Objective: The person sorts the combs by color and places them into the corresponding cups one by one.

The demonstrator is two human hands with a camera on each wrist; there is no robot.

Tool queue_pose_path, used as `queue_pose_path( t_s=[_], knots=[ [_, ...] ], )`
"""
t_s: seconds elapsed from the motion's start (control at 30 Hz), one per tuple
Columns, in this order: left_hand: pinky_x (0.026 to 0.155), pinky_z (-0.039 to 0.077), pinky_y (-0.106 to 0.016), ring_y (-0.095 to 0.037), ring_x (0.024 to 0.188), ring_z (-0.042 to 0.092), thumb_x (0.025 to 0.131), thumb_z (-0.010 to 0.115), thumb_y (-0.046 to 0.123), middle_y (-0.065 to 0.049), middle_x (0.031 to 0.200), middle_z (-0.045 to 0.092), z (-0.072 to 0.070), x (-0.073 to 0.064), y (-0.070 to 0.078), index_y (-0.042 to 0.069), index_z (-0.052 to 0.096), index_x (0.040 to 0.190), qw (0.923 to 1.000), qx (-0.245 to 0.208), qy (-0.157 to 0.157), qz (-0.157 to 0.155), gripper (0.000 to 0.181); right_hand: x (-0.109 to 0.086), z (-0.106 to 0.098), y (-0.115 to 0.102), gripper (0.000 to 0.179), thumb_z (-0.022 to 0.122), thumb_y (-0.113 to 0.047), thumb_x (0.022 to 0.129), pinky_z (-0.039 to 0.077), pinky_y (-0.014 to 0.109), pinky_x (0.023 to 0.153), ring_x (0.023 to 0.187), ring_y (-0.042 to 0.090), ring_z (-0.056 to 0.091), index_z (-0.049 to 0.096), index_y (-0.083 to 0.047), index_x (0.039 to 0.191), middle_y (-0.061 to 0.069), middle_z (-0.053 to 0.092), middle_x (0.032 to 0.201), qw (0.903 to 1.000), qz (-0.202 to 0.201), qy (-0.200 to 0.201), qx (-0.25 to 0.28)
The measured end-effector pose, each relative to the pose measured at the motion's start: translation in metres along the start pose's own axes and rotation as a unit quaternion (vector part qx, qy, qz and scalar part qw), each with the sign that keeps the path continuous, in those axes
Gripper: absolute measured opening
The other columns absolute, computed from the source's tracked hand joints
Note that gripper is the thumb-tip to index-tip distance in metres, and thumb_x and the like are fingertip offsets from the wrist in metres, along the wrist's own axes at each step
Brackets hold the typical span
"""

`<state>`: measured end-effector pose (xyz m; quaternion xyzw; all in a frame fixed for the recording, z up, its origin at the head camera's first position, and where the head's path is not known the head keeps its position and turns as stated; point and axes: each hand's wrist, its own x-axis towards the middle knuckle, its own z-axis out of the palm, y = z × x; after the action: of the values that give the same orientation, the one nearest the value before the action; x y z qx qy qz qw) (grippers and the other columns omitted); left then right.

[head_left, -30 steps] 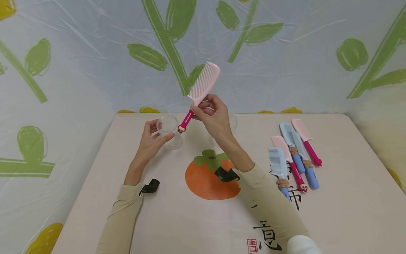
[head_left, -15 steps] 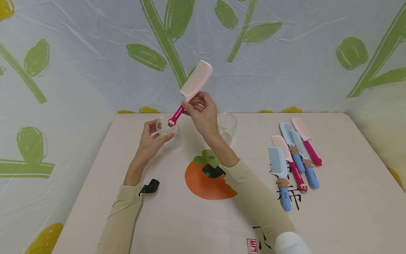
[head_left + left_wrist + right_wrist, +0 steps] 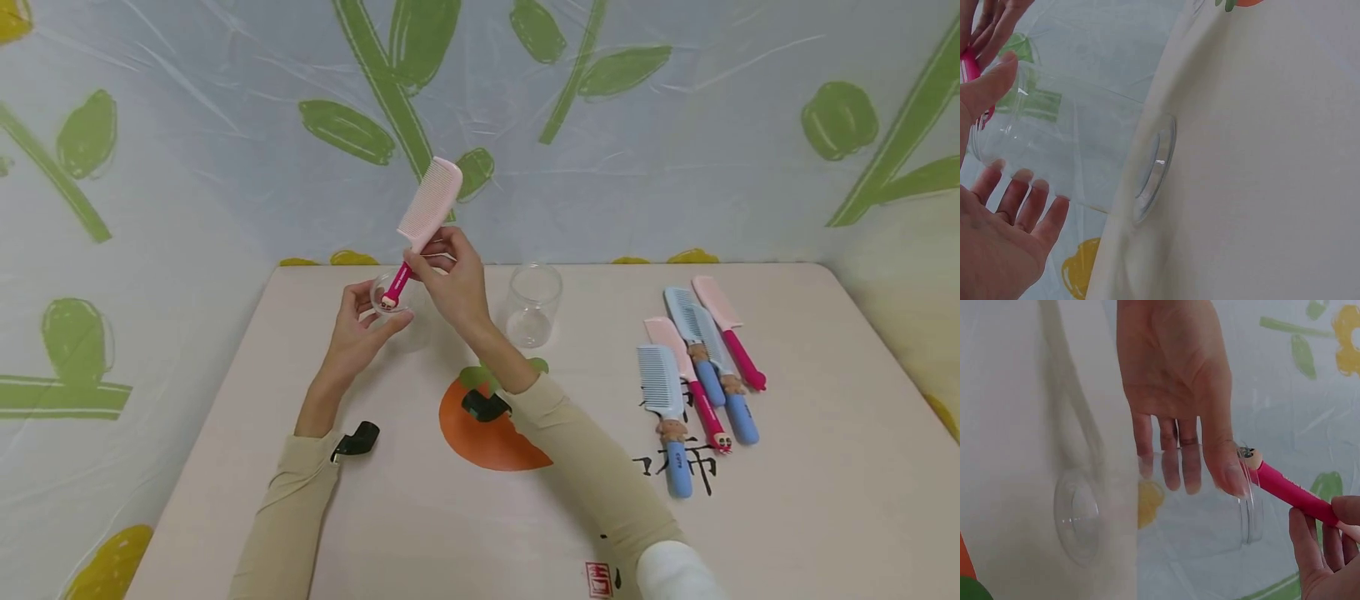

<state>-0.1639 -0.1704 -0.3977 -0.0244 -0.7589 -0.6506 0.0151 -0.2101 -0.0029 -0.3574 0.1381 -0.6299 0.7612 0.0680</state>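
Note:
A pink comb (image 3: pixel 431 200) with a magenta handle is held tilted, teeth end up, by my right hand (image 3: pixel 457 279), which pinches it where handle meets comb. The handle's lower end bears a small animal figure (image 3: pixel 1250 457), right at the mouth of a clear glass cup (image 3: pixel 1085 144). My left hand (image 3: pixel 358 329) grips that cup near its rim, thumb on one side and fingers on the other. In the left wrist view, the cup's thick base (image 3: pixel 1157 165) is at the tabletop.
A second clear glass cup (image 3: pixel 534 304) stands to the right of the hands. Several pink and blue combs lie at the table's right, among them a light blue comb (image 3: pixel 660 383). A patterned cloth (image 3: pixel 247 167) hangs behind the table (image 3: pixel 420 533).
My right hand has brought the pink comb leftward, then down, so its handle end overlaps the cup's mouth. The second cup has come into full view. My left hand has stayed in place.

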Motion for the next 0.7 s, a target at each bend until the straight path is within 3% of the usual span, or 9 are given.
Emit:
queue_pose_path(
  t_s=[0.27, 0.6, 0.7],
  knots=[
    [0.118, 0.033, -0.047, -0.028, 0.129, 0.041, 0.090, 0.077, 0.005, -0.010, 0.136, 0.044, 0.000, 0.001, 0.000, -0.005, 0.031, 0.146, 0.9999, -0.012, 0.001, 0.009, 0.073, 0.002, 0.007, 0.006, 0.033, 0.074, -0.008, 0.095, 0.060, 0.033, 0.084, 0.095, 0.027, 0.071, 0.057, 0.001, 0.122, 0.016, 0.066, 0.110, 0.9956, -0.038, -0.032, -0.080],
    [0.120, 0.031, -0.048, -0.031, 0.133, 0.040, 0.090, 0.077, 0.006, -0.015, 0.142, 0.042, 0.000, 0.002, -0.001, -0.004, 0.031, 0.146, 1.0000, -0.005, 0.000, 0.006, 0.074, 0.002, 0.012, 0.017, 0.025, 0.070, -0.016, 0.099, 0.058, 0.032, 0.087, 0.093, 0.021, 0.069, 0.060, -0.002, 0.117, 0.011, 0.068, 0.106, 0.9826, -0.058, -0.072, -0.161],
    [0.120, 0.030, -0.049, -0.032, 0.134, 0.039, 0.089, 0.078, 0.006, -0.016, 0.142, 0.041, -0.001, 0.005, -0.011, -0.003, 0.031, 0.146, 0.9999, -0.011, 0.002, 0.008, 0.074, 0.002, 0.014, 0.019, 0.022, 0.070, -0.013, 0.098, 0.058, 0.030, 0.086, 0.093, 0.021, 0.068, 0.061, -0.001, 0.114, 0.011, 0.068, 0.104, 0.9792, -0.064, -0.085, -0.173]
  ],
)
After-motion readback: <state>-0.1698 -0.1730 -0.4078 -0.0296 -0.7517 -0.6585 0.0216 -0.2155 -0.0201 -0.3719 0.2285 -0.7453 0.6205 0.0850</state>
